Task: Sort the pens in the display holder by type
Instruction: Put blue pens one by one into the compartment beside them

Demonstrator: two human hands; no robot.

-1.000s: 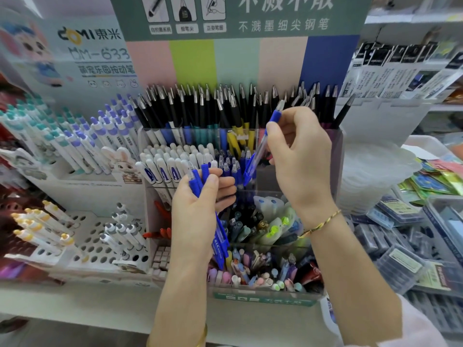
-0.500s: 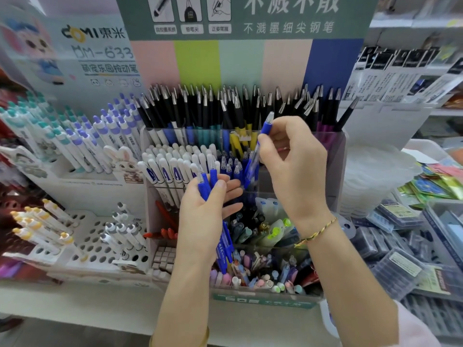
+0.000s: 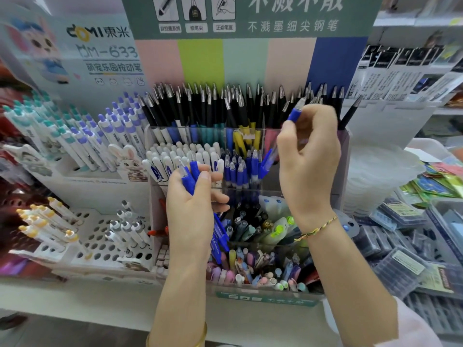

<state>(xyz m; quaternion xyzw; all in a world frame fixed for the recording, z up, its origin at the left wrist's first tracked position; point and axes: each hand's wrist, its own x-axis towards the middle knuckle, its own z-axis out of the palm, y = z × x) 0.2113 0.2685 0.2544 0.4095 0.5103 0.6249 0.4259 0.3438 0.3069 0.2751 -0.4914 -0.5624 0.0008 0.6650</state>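
Gripping a bundle of blue pens [image 3: 189, 180] in the left hand [image 3: 190, 209] before the display holder [image 3: 343, 171], pinching a single blue pen [image 3: 294, 114] slantwise in the right hand [image 3: 309, 159] above its middle row.

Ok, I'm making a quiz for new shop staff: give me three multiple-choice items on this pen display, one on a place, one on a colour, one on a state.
1. Where do the black pens with silver tips stand in the clear plastic display holder? A) back row B) front row C) middle row
2. What colour is the grip of the clear pen in the right hand? A) red B) blue C) yellow
3. What is the left hand doing? A) resting open B) gripping a bundle of blue-grip pens C) making an empty fist
Answers: 1 A, they rise behind every other row; 2 B, the blue grip shows above the hand; 3 B, it curls round the bundle.
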